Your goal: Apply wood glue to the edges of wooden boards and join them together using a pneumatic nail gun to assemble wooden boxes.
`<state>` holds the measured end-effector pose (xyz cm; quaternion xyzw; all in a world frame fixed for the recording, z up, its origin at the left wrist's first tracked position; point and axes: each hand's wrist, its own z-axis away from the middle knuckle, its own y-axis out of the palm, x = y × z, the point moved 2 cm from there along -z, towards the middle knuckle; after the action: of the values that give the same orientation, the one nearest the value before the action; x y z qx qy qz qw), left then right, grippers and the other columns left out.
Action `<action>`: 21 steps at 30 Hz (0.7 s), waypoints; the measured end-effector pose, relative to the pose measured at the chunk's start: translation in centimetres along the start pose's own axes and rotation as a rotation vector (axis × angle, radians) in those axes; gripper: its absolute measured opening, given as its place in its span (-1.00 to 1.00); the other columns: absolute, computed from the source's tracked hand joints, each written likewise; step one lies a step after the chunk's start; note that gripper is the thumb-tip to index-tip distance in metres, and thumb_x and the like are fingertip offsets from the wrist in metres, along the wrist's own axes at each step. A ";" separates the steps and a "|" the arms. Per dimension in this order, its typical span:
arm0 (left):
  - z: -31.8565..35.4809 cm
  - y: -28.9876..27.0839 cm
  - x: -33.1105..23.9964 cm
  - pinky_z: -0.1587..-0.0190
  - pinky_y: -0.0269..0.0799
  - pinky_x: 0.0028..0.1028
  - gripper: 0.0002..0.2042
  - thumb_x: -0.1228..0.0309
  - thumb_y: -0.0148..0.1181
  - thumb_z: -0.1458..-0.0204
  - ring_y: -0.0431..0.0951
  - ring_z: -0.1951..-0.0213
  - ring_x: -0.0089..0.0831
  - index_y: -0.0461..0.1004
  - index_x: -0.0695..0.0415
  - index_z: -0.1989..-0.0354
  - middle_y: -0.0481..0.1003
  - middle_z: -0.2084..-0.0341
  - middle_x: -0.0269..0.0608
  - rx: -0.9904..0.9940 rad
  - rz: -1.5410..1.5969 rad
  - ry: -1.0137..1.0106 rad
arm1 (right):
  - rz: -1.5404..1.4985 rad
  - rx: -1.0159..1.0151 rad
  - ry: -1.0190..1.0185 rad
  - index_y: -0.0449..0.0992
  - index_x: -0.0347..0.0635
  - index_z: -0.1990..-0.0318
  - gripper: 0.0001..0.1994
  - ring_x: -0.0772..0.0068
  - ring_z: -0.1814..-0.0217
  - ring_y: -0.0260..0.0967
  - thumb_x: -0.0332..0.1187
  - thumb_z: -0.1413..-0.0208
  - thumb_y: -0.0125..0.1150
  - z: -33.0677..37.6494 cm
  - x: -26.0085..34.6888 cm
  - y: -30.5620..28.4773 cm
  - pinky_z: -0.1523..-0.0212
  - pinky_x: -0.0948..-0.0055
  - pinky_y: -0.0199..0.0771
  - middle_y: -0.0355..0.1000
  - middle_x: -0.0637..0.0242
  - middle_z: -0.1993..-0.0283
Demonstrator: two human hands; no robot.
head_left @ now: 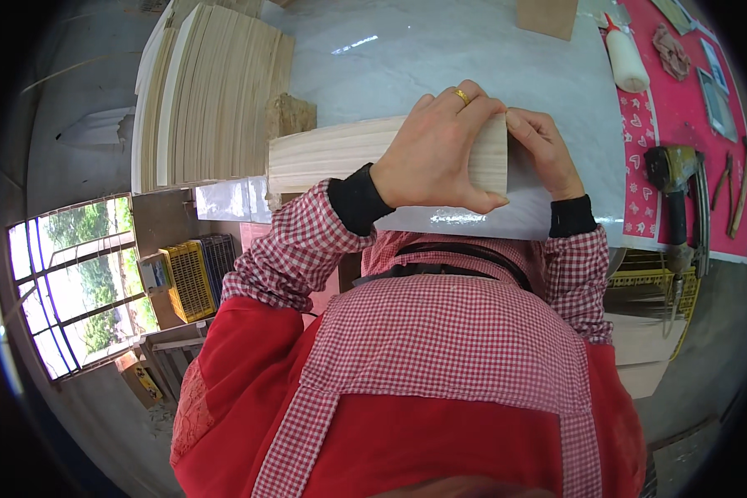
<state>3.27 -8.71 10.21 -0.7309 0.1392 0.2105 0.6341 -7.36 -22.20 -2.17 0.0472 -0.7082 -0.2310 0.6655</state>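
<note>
A long pale wooden piece (332, 159) lies crosswise in front of me at the table's near edge; whether it is solid or hollow I cannot tell. My left hand (444, 149) spans it near its right end, thumb on the near edge and fingers over the far edge, a yellow ring on one finger. At the far right corner of the piece, my right hand (548, 149) is closed, with its thumb and bent fingers at the end. Part of the piece is hidden under my left hand. Its left end is beside a rough brown block (292, 114).
Tall stacks of thin wooden boards (224, 100) stand at left on the grey-white table (373, 75). A brown board (548, 17) lies at the back. On the pink cloth (689, 108) at right are a white glue bottle (627, 62), a crumpled rag (671, 51) and a nail gun (676, 178).
</note>
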 end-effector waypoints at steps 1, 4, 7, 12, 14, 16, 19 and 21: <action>0.0 0.0 -0.1 -0.01 0.35 -0.21 -0.16 0.09 0.55 0.44 0.45 0.07 -0.06 0.38 0.23 -0.10 0.41 0.06 -0.06 0.002 0.002 0.007 | 0.001 0.000 0.002 0.58 -0.30 0.07 -0.63 0.71 0.17 0.29 -0.12 -0.35 0.09 0.0 0.2 0.0 0.08 0.60 0.31 0.46 0.54 0.23; 0.0 -0.1 0.0 -0.01 0.35 -0.21 -0.16 0.10 0.55 0.45 0.45 0.08 -0.05 0.38 0.23 -0.09 0.41 0.06 -0.06 0.002 0.009 -0.003 | 0.037 0.020 0.032 0.59 -0.30 0.02 -0.63 0.69 0.13 0.34 -0.13 -0.33 0.14 0.1 1.0 -0.2 0.03 0.59 0.35 0.49 0.51 0.18; 0.0 -0.1 0.0 -0.01 0.35 -0.21 -0.17 0.10 0.55 0.45 0.45 0.08 -0.05 0.38 0.23 -0.08 0.41 0.06 -0.06 0.000 0.013 -0.002 | 0.090 0.005 0.050 0.59 -0.30 0.01 -0.64 0.67 0.10 0.36 -0.14 -0.31 0.18 0.2 1.4 -0.3 -0.01 0.59 0.36 0.51 0.49 0.15; -0.3 0.0 -0.1 0.02 0.37 -0.21 -0.17 0.11 0.55 0.46 0.46 0.10 -0.05 0.38 0.23 -0.08 0.41 0.07 -0.06 0.018 0.018 0.010 | 0.130 0.123 0.135 0.59 -0.30 -0.02 -0.63 0.65 0.07 0.40 -0.16 -0.27 0.24 -0.5 1.5 -1.7 -0.04 0.58 0.39 0.54 0.46 0.12; -0.3 0.0 0.0 0.02 0.38 -0.21 -0.17 0.11 0.55 0.46 0.46 0.10 -0.05 0.38 0.24 -0.08 0.41 0.08 -0.05 0.022 0.024 0.009 | 0.140 0.160 0.153 0.59 -0.30 -0.02 -0.63 0.65 0.08 0.40 -0.16 -0.26 0.25 -1.1 1.6 -2.2 -0.03 0.59 0.40 0.54 0.46 0.12; -0.2 0.0 0.1 0.02 0.38 -0.21 -0.16 0.11 0.55 0.47 0.47 0.10 -0.05 0.38 0.24 -0.07 0.41 0.09 -0.05 0.014 0.031 0.017 | 0.156 0.233 0.188 0.58 -0.31 -0.03 -0.62 0.66 0.10 0.40 -0.16 -0.25 0.26 -1.7 1.5 -2.5 -0.01 0.59 0.41 0.54 0.46 0.13; -0.3 0.0 0.1 0.03 0.39 -0.21 -0.16 0.11 0.56 0.48 0.47 0.10 -0.05 0.38 0.25 -0.07 0.41 0.09 -0.05 0.016 0.030 0.022 | 0.173 0.251 0.195 0.59 -0.31 -0.03 -0.62 0.67 0.13 0.41 -0.16 -0.25 0.27 -2.2 1.2 -2.6 0.01 0.59 0.41 0.55 0.47 0.15; -0.4 0.0 -0.1 0.03 0.40 -0.21 -0.16 0.10 0.56 0.48 0.47 0.10 -0.04 0.38 0.26 -0.06 0.41 0.10 -0.05 0.023 0.025 0.025 | 0.178 0.258 0.199 0.59 -0.31 -0.03 -0.62 0.67 0.14 0.41 -0.16 -0.24 0.28 -2.4 1.0 -2.8 0.01 0.59 0.41 0.55 0.47 0.15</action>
<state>3.23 -9.06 10.26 -0.7244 0.1586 0.2077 0.6379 -5.85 -25.72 -2.33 0.0920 -0.6639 -0.0728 0.7386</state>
